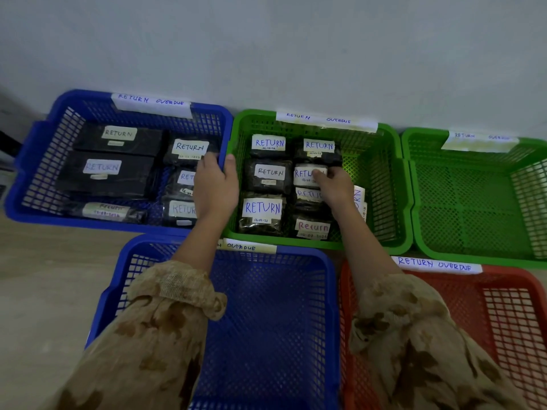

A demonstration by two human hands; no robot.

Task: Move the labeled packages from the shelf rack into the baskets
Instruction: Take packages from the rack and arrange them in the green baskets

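Five plastic baskets stand against a grey wall, each carrying a paper strip marked RETURN OVERDUE. At far left, the rear blue basket [35, 161] holds black packages [118, 140] with white RETURN labels. Our left hand [216, 187] grips this basket's right rim, fingers curled over the inner side and thumb on the outer side, just beside the middle green basket [393, 184]. That green basket holds two columns of labeled packages. Our right hand [337, 187] holds the labeled package [305, 174] in the middle of the right column, thumb on its label and fingers curled at its right edge. Farther right stands the second green basket [473, 202]. Nearest us are the front blue basket [266, 321] and, on the right, the red basket [503, 321].
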